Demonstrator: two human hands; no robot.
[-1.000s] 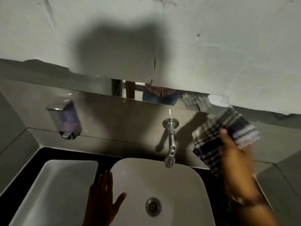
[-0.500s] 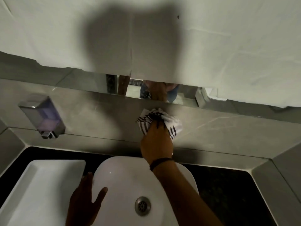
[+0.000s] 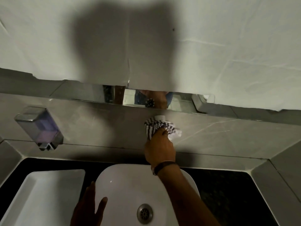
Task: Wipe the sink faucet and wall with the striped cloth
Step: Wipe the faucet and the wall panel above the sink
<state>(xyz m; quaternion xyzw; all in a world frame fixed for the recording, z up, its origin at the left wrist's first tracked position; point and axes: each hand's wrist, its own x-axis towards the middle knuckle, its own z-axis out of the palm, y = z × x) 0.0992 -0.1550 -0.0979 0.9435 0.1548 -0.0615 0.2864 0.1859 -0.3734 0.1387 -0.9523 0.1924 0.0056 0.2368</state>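
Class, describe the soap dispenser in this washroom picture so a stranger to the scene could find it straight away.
Start at the grey tiled wall behind the white oval sink. Look far left of the right hand holding the striped cloth. The soap dispenser is the wall-mounted clear box with purple liquid.

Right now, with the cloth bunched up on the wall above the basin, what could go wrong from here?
1. The striped cloth is balled in the right hand, so little fabric seems to meet the wall tile; streaks or missed patches are likely.
2. The faucet is hidden behind that hand and cloth, so it could be skipped or knocked.
3. The left hand leans on the rim of the white basin; it may slip if the rim is wet.
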